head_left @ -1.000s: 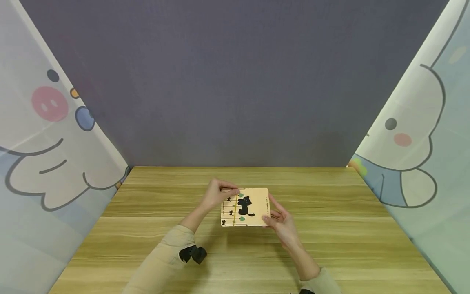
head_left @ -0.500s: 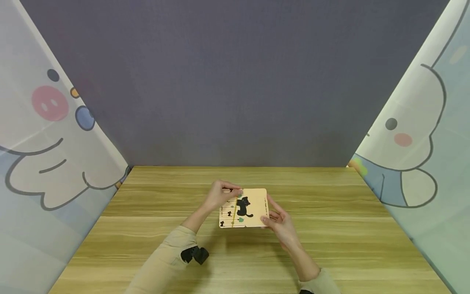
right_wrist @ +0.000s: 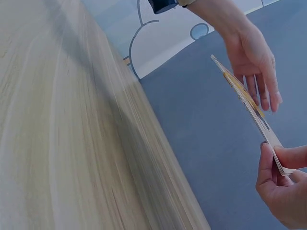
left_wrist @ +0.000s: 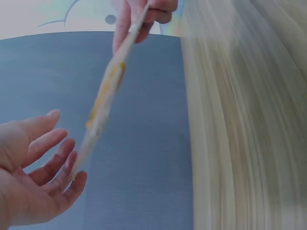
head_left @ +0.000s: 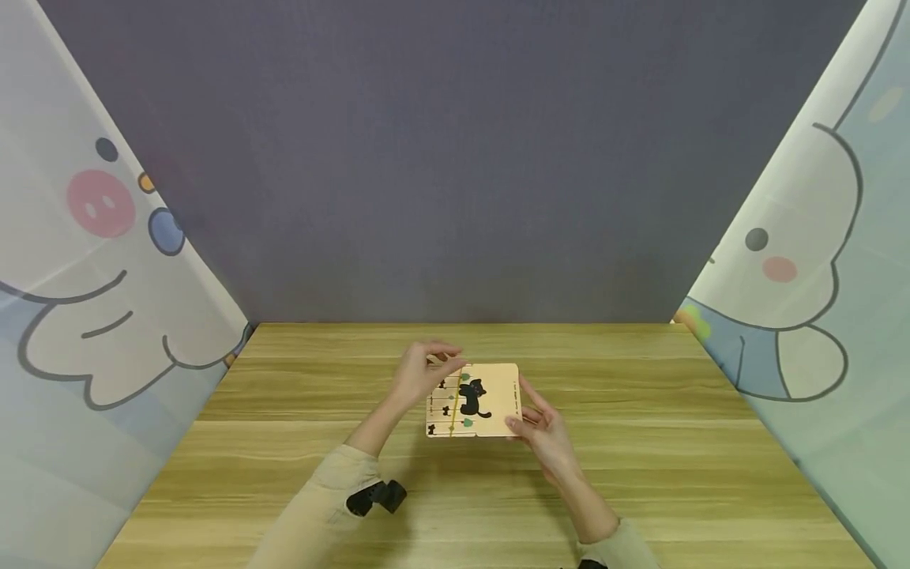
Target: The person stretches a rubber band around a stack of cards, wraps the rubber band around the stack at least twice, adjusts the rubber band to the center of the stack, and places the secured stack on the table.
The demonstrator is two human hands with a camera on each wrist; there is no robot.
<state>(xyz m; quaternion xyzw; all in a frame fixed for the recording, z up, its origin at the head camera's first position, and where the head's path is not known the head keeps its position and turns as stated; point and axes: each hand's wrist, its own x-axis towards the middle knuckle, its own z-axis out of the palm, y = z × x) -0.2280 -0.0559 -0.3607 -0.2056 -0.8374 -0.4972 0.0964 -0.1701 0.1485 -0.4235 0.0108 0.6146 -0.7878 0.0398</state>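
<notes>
A thin cream notebook (head_left: 501, 391) with a black cat print is held up above the wooden table. A yellow elastic band (head_left: 455, 407) runs across its left part. The right wrist view shows its layered edge (right_wrist: 259, 122), with the band bulging off one face. My right hand (head_left: 547, 444) pinches the right end, thumb on the printed face and other fingers behind. At the upper left corner is my left hand (head_left: 419, 378), its fingers loose. In the left wrist view these fingers (left_wrist: 61, 163) spread around the near edge without gripping; whether they touch it I cannot tell.
The wooden table (head_left: 640, 474) lies below both hands. A dark grey panel (head_left: 455, 158) rises at its back edge. Cartoon-print curtains stand on the left (head_left: 64, 332) and right (head_left: 817, 237). A black strap device (head_left: 377, 496) sits on my left wrist.
My left thumb and fingers have come off the notebook's upper edge and parted slightly upward. The notebook shifted a little down and left, then back up. My right hand keeps its hold.
</notes>
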